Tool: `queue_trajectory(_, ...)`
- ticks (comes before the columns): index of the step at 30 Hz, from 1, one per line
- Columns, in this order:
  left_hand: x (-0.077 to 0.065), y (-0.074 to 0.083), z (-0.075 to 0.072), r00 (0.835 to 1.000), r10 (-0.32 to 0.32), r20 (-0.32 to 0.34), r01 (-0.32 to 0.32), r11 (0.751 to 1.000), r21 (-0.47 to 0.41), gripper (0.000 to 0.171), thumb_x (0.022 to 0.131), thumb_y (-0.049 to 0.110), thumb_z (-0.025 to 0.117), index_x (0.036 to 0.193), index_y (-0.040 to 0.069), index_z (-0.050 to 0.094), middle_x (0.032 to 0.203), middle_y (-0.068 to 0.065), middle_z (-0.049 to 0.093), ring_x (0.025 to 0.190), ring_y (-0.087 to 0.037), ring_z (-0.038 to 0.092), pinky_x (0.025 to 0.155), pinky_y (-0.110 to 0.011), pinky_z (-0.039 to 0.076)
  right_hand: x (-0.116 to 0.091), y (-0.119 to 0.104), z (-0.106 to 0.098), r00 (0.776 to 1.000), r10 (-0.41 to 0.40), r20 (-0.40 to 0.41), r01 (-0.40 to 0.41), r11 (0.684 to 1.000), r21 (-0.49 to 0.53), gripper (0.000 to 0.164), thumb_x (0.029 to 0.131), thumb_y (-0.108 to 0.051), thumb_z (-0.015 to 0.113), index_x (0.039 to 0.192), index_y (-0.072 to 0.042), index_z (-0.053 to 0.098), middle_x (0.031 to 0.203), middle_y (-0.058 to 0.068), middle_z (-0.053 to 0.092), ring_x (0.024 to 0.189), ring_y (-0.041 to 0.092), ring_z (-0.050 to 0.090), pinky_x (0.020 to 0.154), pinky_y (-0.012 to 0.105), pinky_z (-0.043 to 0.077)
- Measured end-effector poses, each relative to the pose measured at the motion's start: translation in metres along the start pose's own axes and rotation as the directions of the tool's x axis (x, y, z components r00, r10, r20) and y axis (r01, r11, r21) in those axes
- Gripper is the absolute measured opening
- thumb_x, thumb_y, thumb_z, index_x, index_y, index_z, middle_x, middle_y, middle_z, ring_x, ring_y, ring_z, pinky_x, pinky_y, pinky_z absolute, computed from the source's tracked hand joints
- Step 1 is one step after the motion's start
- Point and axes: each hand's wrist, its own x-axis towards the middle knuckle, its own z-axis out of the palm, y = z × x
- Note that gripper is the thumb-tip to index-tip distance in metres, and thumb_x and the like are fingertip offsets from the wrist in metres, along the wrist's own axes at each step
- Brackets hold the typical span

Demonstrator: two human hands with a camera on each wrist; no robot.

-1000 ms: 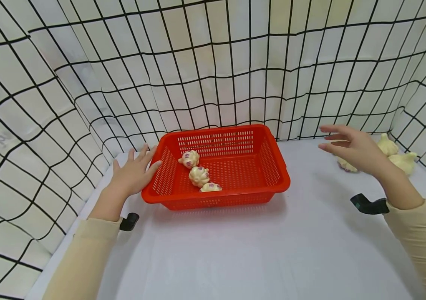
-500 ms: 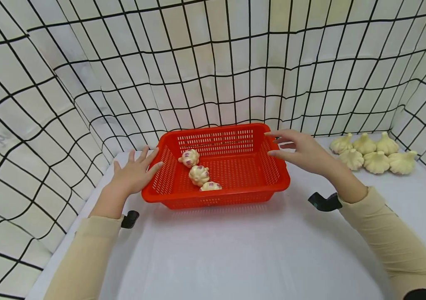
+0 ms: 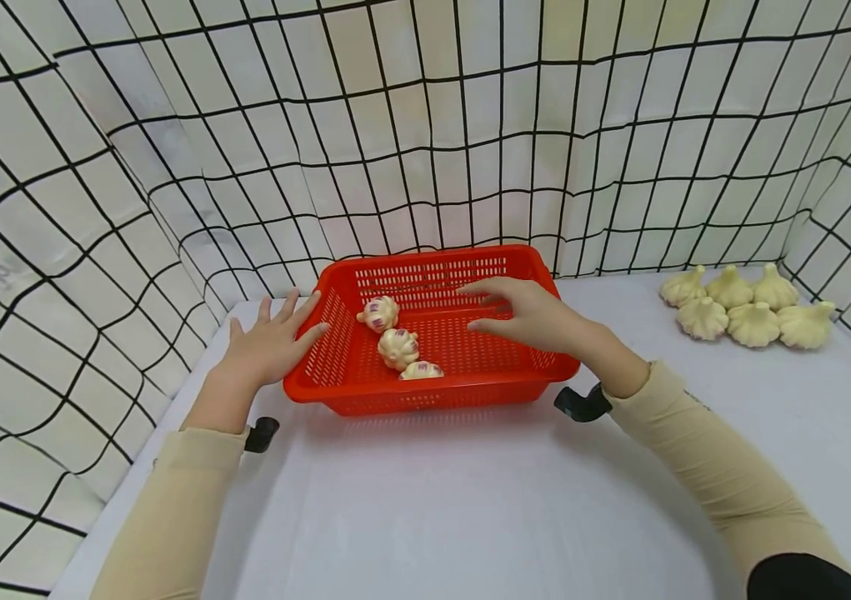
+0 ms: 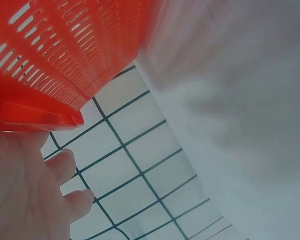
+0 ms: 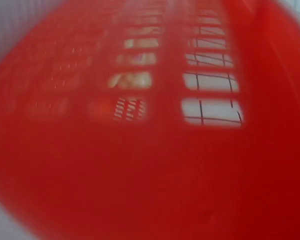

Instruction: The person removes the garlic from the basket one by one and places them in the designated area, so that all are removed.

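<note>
While your left hand (image 3: 260,346) rests with fingers spread against the left rim of the red basket (image 3: 433,397), your right hand (image 3: 533,317) hovers over its right half, thumb and fingers parted, holding nothing. Between your hands, three purple-marked garlic bulbs (image 3: 398,349) lie in the basket's left part; six pale bulbs (image 3: 752,325) sit well to its right.

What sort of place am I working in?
Likely a tabletop work booth: a white tabletop, black-gridded white walls on three sides, and a red basket holding garlic bulbs.
</note>
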Motion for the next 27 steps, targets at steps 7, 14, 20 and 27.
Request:
queue_trajectory(7, 0.002, -0.001, -0.003, 1.0, 0.009, 0.019, -0.009, 1.0, 0.001, 0.08, 0.103, 0.069, 0.023, 0.166, 0.024, 0.002, 0.17, -0.017, -0.002, 0.15, -0.053, -0.013, 0.107, -0.078, -0.015, 0.015, -0.01, 0.022, 0.988, 0.049, 0.149, -0.03, 0.992, -0.126, 0.055, 0.097, -0.026, 0.074, 0.147, -0.014, 0.057, 0.147, 0.008, 0.056, 0.136, 0.03, 0.05, 0.11, 0.047, 0.045)
queue_trajectory(14, 0.002, -0.001, -0.001, 1.0, 0.003, 0.022, -0.002, 1.0, -0.009, 0.08, 0.104, 0.068, 0.025, 0.166, 0.024, 0.002, 0.17, -0.017, -0.003, 0.15, -0.053, -0.014, 0.108, -0.078, -0.014, 0.026, -0.019, 0.038, 0.97, 0.078, 0.23, -0.041, 0.986, -0.162, 0.054, 0.097, -0.027, 0.074, 0.146, -0.014, 0.058, 0.145, 0.008, 0.059, 0.135, 0.027, 0.052, 0.111, 0.046, 0.044)
queue_trajectory(20, -0.001, -0.002, -0.002, 1.0, 0.014, 0.022, -0.013, 1.0, -0.023, 0.08, 0.104, 0.067, 0.025, 0.166, 0.023, 0.002, 0.17, -0.018, -0.002, 0.15, -0.054, -0.013, 0.107, -0.079, -0.014, 0.033, -0.029, 0.048, 0.946, 0.08, 0.315, -0.013, 0.978, -0.209, 0.053, 0.097, -0.024, 0.073, 0.148, -0.016, 0.057, 0.143, 0.008, 0.061, 0.133, 0.026, 0.054, 0.109, 0.044, 0.046)
queue_trajectory(27, 0.0, -0.002, 0.0, 1.0, 0.015, 0.022, -0.015, 0.999, -0.033, 0.08, 0.104, 0.067, 0.025, 0.166, 0.022, 0.002, 0.17, -0.019, -0.002, 0.149, -0.054, -0.012, 0.107, -0.079, -0.012, 0.04, -0.037, 0.052, 0.92, 0.089, 0.381, 0.005, 0.971, -0.239, 0.048, 0.096, -0.016, 0.073, 0.143, -0.019, 0.063, 0.142, 0.005, 0.062, 0.125, 0.024, 0.058, 0.099, 0.036, 0.051)
